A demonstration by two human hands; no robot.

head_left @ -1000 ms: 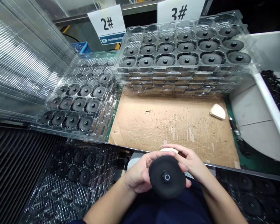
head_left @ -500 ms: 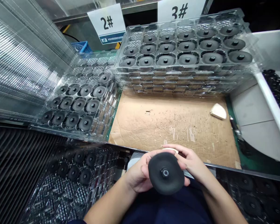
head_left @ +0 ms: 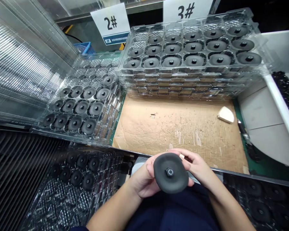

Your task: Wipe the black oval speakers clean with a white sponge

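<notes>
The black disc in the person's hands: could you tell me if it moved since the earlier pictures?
Yes, the disc has shifted toward the cardboard.

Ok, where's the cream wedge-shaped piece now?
In the head view, the cream wedge-shaped piece lies on the right part of the cardboard sheet, just below the stacked clear trays and up-left of a black-handled tool.

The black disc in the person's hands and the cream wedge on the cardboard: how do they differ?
The black disc is dark with a central post; the cream wedge is pale, no post showing. The disc sits between the left hand and right hand; the wedge lies untouched on the cardboard. Both have rounded edges.
</notes>
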